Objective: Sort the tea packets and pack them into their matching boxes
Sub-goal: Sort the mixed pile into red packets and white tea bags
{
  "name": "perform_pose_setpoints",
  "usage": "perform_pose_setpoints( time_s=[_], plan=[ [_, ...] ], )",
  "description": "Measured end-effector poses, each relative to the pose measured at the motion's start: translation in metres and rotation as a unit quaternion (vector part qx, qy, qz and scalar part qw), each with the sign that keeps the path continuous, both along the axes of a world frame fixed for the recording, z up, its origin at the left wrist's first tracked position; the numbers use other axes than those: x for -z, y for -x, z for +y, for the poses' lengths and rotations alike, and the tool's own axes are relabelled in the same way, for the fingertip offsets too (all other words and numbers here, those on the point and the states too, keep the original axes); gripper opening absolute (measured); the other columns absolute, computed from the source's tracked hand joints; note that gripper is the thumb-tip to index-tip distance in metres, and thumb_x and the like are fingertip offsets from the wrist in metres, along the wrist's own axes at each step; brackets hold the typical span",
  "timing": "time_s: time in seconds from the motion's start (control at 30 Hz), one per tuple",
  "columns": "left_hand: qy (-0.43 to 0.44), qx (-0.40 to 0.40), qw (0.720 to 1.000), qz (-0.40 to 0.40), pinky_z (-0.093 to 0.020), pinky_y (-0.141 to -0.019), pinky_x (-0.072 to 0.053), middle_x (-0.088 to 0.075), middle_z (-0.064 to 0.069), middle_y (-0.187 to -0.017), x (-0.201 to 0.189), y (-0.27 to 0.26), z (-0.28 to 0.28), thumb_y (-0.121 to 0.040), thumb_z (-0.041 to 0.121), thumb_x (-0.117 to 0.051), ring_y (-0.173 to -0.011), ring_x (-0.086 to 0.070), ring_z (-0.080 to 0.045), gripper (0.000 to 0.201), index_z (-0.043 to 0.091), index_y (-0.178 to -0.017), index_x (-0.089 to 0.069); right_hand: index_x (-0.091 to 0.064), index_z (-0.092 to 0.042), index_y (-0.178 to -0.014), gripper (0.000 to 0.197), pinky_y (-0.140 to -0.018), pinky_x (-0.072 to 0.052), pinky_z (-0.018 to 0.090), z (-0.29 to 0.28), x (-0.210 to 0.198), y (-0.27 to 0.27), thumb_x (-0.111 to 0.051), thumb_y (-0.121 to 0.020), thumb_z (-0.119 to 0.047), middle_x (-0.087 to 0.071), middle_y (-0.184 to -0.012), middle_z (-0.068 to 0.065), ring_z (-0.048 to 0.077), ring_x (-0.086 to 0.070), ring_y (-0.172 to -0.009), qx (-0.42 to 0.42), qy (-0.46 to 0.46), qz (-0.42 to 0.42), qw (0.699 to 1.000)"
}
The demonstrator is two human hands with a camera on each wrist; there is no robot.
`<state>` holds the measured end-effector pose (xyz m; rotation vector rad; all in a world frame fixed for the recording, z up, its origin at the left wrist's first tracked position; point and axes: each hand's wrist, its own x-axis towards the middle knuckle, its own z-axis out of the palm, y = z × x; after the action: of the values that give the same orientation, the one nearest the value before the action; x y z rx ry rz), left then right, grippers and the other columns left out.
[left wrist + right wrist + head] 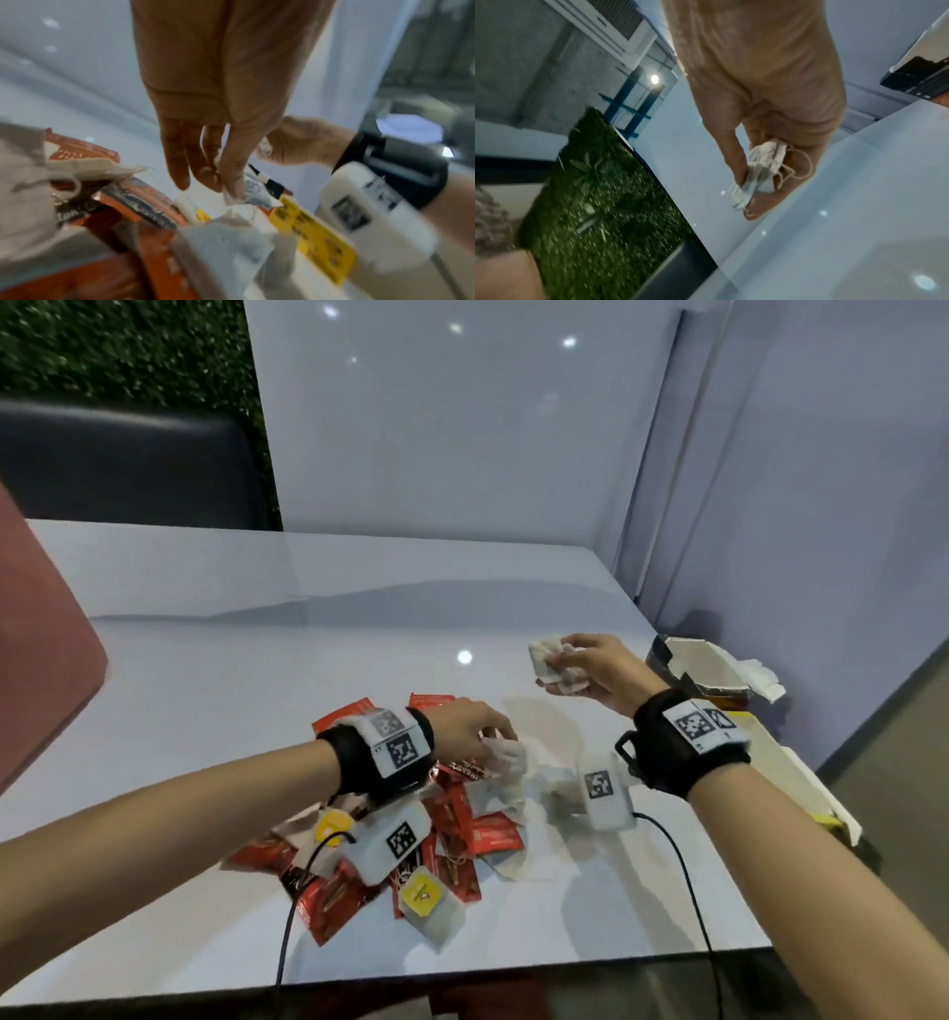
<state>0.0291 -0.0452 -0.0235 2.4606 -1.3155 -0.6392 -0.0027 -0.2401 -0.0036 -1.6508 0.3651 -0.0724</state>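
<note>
Tea packets point(390, 845) lay in a mixed heap on the white table point(205, 660), directly beneath and behind the left fingers: red foil sachets point(493, 834) tangled with white paper bags carrying yellow tags point(418, 891). The left hand point(462, 729) hung palm-down over the heap's far edge, wrist arched, fingers pointing downward. In the left wrist view, thumb and index fingertips point(235, 188) were pinched together on the corner of one white tea bag point(231, 223); the other fingers hung straight and loose beside it.

Beyond and to the right of those fingers, the right hand point(590, 667) was raised off the table, fingers curled and clamped around a small bundle of white bags point(552, 665), their strings looping free past the fingertips in the right wrist view. Further right of that hand sat an open dark box point(698, 667) with white flaps; a yellow box point(785, 778) lay nearer, partly behind the right wrist.

Risks, judged: the corner pinch was slight, so the bag could slip or tear. Strings in the heap could snag, dragging a red sachet along. Loose strings from the right bundle could catch on the box flap.
</note>
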Motion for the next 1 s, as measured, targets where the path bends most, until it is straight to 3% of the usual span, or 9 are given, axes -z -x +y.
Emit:
perform_pose_setpoints(
  time_s=[0.1, 0.2, 0.3, 0.4, 0.53, 0.7, 0.83, 0.9, 1.0],
  plan=[
    [-0.002, -0.023, 0.999, 0.049, -0.024, -0.066, -0.041, -0.061, 0.000, -0.090, -0.007, -0.014, 0.008, -0.089, 0.018, -0.057, -0.068, -0.051, -0.006, 0.018, 0.015, -0.105, -0.064, -0.053, 0.001, -0.079, 0.015, -0.045, -0.055, 0.026, 0.002, 0.013, -0.024, -0.053, -0.082, 0.015, -0.052, -0.072, 0.016, 0.029, -0.055, -0.058, -0.008, 0.096, 0.064, 0.993],
    [0.006, -0.029, 0.998, 0.058, -0.027, -0.070, -0.044, -0.058, 0.001, -0.083, -0.015, -0.021, 0.011, -0.089, 0.018, -0.057, -0.072, -0.053, -0.011, 0.004, 0.019, -0.085, -0.057, -0.052, -0.001, -0.075, 0.017, -0.045, -0.054, 0.028, 0.001, 0.026, -0.044, -0.053, -0.082, 0.015, -0.052, -0.070, 0.017, 0.028, -0.056, -0.055, -0.023, 0.149, 0.110, 0.982],
    [0.011, -0.043, 0.997, 0.065, -0.030, -0.077, -0.045, -0.059, -0.003, -0.088, -0.017, -0.021, 0.011, -0.089, 0.018, -0.058, -0.078, -0.054, -0.016, 0.008, 0.012, -0.093, -0.061, -0.047, -0.001, -0.107, 0.021, -0.060, -0.054, 0.033, 0.001, 0.028, -0.050, -0.057, -0.089, -0.004, -0.056, -0.089, 0.017, 0.030, -0.059, -0.074, -0.067, 0.258, 0.168, 0.949],
    [-0.024, -0.024, 0.998, 0.052, -0.036, -0.087, -0.048, -0.066, -0.007, -0.102, -0.012, -0.019, 0.009, -0.086, 0.021, -0.062, -0.093, -0.059, -0.022, 0.023, 0.007, -0.104, -0.065, -0.038, -0.001, -0.132, 0.052, -0.085, -0.044, 0.034, -0.006, 0.020, -0.037, -0.061, -0.089, -0.021, -0.049, -0.129, 0.019, 0.032, -0.050, -0.116, -0.103, 0.478, 0.177, 0.854],
    [-0.081, 0.057, 0.995, 0.004, -0.039, -0.091, -0.049, -0.068, -0.008, -0.110, 0.004, -0.009, -0.008, -0.080, 0.022, -0.067, -0.101, -0.061, -0.024, 0.023, 0.012, -0.101, -0.069, -0.050, -0.009, -0.123, 0.043, -0.067, -0.046, 0.025, -0.010, 0.012, 0.010, -0.066, -0.085, -0.023, -0.057, -0.111, 0.011, 0.023, -0.055, -0.085, -0.175, 0.478, 0.183, 0.841],
    [-0.124, 0.124, 0.983, -0.062, -0.025, -0.074, -0.042, -0.069, -0.011, -0.105, 0.017, 0.010, -0.036, -0.081, 0.022, -0.067, -0.092, -0.059, -0.023, 0.030, 0.009, -0.108, -0.069, -0.050, -0.011, -0.122, 0.045, -0.071, -0.037, 0.026, -0.004, 0.035, 0.053, -0.067, -0.081, -0.018, -0.056, -0.119, 0.010, 0.017, -0.043, -0.089, -0.282, 0.558, 0.234, 0.745],
    [-0.047, 0.088, 0.993, -0.056, -0.021, -0.065, -0.040, -0.071, -0.010, -0.098, 0.003, 0.006, -0.039, -0.084, 0.021, -0.064, -0.075, -0.056, -0.014, 0.025, 0.005, -0.101, -0.070, -0.052, -0.017, -0.093, 0.018, -0.051, -0.025, 0.014, -0.004, 0.051, 0.061, -0.062, -0.081, -0.008, -0.051, -0.099, 0.007, 0.016, -0.041, -0.086, -0.277, 0.574, 0.204, 0.743],
    [0.013, 0.046, 0.998, -0.034, -0.013, -0.059, -0.037, -0.070, -0.004, -0.091, -0.012, -0.009, -0.037, -0.084, 0.018, -0.064, -0.070, -0.053, -0.009, 0.019, 0.007, -0.099, -0.071, -0.042, -0.021, -0.071, 0.026, -0.050, -0.026, 0.014, -0.009, 0.054, 0.062, -0.061, -0.080, -0.006, -0.049, -0.091, 0.001, 0.018, -0.044, -0.082, -0.254, 0.559, 0.177, 0.769],
    [0.104, -0.032, 0.993, 0.044, -0.009, -0.058, -0.046, -0.062, -0.004, -0.081, -0.034, -0.041, -0.040, -0.088, 0.008, -0.058, -0.069, -0.055, -0.011, 0.010, 0.010, -0.092, -0.066, -0.046, -0.022, -0.071, 0.026, -0.051, -0.038, 0.012, -0.019, 0.051, 0.065, -0.063, -0.080, -0.005, -0.053, -0.080, -0.002, 0.015, -0.050, -0.070, -0.200, 0.485, 0.133, 0.841]
  ],
)
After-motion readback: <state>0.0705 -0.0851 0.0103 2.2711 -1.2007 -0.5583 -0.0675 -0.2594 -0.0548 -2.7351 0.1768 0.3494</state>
